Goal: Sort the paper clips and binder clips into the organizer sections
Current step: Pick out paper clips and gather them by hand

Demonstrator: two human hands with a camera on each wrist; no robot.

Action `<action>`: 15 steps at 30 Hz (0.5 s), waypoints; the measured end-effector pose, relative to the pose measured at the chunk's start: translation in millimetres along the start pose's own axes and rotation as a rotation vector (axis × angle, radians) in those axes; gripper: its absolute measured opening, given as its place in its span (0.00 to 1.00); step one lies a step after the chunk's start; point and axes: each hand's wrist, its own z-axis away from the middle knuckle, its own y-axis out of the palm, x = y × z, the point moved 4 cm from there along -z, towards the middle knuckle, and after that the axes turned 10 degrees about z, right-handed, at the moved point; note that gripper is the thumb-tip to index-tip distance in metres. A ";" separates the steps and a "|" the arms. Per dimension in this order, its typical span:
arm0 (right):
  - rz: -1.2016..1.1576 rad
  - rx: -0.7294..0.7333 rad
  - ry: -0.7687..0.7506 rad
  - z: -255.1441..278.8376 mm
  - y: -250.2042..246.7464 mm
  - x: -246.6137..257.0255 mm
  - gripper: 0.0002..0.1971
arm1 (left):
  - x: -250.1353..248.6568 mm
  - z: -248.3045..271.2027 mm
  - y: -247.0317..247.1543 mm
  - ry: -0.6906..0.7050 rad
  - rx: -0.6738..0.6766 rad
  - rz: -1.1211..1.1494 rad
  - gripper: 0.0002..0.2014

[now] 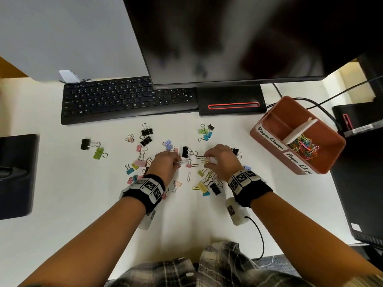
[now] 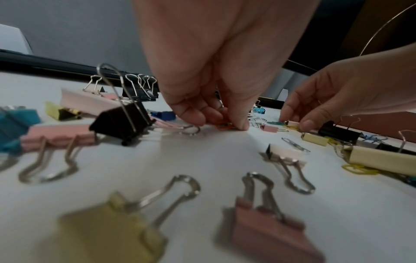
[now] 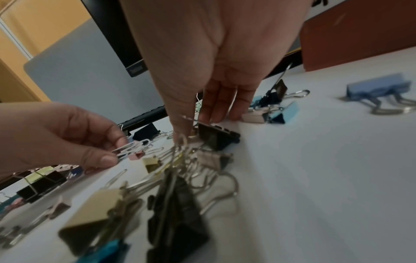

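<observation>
organizer (image 1: pixel 323 160): terracotta, white labels, black lettering | binder clips (image 1: pixel 145 132): black, pink, yellow, teal, lime, lilac | paper clips (image 1: pixel 303 147): multicoloured heap | keyboard (image 1: pixel 128 100): black | shirt (image 1: pixel 217 266): grey-cream plaid | desk (image 1: pixel 62 183): white

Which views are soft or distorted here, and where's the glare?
Head view: wide-angle bending at the edges, the monitor shows smeared reflections, the organizer labels stay legible. Left wrist view: near binder clips blurred, sharper around the left hand fingertips. Right wrist view: foreground clip pile badly out of focus and dim, the paper clips in the left hand fairly crisp.
</observation>
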 end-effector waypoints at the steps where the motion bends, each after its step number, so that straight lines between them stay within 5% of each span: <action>1: 0.030 -0.003 -0.017 0.9 -0.3 0.7 0.16 | -0.5 -0.1 0.6 0.005 0.003 -0.012 0.06; 9: 0.234 -0.009 -0.056 -6.5 -7.8 20.2 0.10 | -3.2 0.1 -0.8 0.025 0.028 -0.053 0.04; 15: 0.374 -0.003 -0.071 -9.3 -5.8 19.0 0.11 | -4.2 3.5 -24.8 -0.013 -0.063 0.173 0.05</action>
